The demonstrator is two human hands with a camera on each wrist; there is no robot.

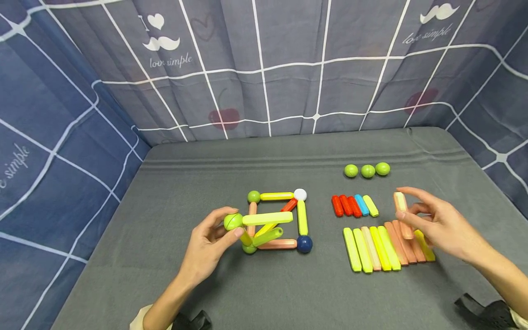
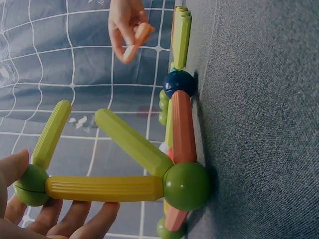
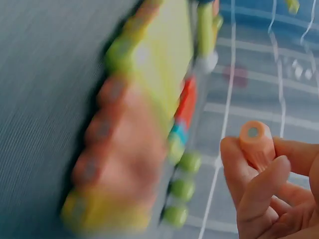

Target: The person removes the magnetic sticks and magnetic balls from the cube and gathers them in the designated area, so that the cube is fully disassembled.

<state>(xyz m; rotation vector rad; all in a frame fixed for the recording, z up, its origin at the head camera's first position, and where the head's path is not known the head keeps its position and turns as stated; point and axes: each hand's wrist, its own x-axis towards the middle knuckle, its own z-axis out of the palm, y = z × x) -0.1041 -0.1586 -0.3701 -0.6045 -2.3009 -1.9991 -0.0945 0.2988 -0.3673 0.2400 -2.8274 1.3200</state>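
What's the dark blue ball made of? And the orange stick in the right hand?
The dark blue ball looks like glossy plastic or painted metal, since it shines. The orange stick in the right hand looks like duller plastic with straight moulded edges; the grey disc in its end may be metal.

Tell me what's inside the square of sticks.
Parts of a slanting red stick and yellow stick show; whatever lies between them is covered by the upper lime stick.

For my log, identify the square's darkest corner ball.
The navy ball, at the near right corner; the other corners have a white ball and two green balls.
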